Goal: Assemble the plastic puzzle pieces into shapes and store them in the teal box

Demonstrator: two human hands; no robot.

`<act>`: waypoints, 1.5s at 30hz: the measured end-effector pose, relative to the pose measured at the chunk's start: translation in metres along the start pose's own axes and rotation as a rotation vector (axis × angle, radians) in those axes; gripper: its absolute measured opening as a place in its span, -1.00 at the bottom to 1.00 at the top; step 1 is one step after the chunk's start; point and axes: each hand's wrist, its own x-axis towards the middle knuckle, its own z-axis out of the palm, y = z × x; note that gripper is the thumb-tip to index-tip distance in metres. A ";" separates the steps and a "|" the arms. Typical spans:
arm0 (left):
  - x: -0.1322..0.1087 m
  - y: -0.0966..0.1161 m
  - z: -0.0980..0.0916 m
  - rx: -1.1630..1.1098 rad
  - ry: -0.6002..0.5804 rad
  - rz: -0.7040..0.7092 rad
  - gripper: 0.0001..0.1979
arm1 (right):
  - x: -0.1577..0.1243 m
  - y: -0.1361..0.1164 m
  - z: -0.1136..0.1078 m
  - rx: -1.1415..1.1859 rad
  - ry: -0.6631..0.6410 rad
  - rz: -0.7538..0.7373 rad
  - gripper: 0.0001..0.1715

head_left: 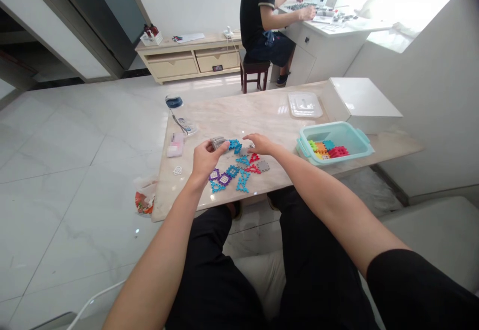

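Observation:
My left hand (205, 161) is closed around a stack of grey interlocking toy tiles (217, 142), its thumb along their right side. Blue toy tiles (235, 144) stand against the stack's right end; whether they are joined to it is unclear. To the right, my right hand (261, 144) hovers low over the table with fingers apart and curved. A small whitish piece (252, 145) shows beneath those fingers, without a clear grip on it. Loose tiles lie between my forearms: light blue (243, 180), purple (225, 179), red (253, 169) and grey (263, 166).
A turquoise tub (305, 145) of colourful tiles stands right, near a clear lid (305, 104) and white box (364, 98). At left are a bottle (182, 115), a pink packet (175, 145) and white pieces (177, 170). Another person (258, 16) sits at a desk behind.

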 end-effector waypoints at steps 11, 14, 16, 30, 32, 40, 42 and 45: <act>0.005 -0.001 0.007 0.019 0.022 -0.099 -0.38 | -0.008 0.016 0.005 -0.102 -0.141 0.224 -0.41; 0.012 -0.003 0.007 0.025 0.020 -0.096 -0.38 | -0.005 0.015 0.006 -0.067 -0.135 0.232 -0.48; 0.015 -0.003 0.009 0.026 0.025 -0.091 -0.39 | -0.004 0.014 0.006 -0.040 -0.128 0.224 -0.45; -0.003 0.020 0.023 -0.169 0.046 -0.177 -0.51 | -0.037 -0.032 -0.052 0.597 0.215 0.221 -0.29; -0.010 0.028 0.025 -0.251 0.015 -0.227 -0.54 | -0.051 -0.049 -0.066 0.805 0.320 0.136 -0.26; -0.028 0.034 0.037 -0.384 -0.290 -0.271 -0.54 | -0.095 -0.093 -0.082 0.975 0.372 -0.138 -0.24; -0.030 0.031 0.041 -0.390 -0.320 -0.292 -0.54 | -0.097 -0.091 -0.079 0.938 0.363 -0.138 -0.29; -0.030 0.028 0.042 -0.413 -0.321 -0.317 -0.54 | -0.096 -0.087 -0.075 0.891 0.366 -0.136 -0.34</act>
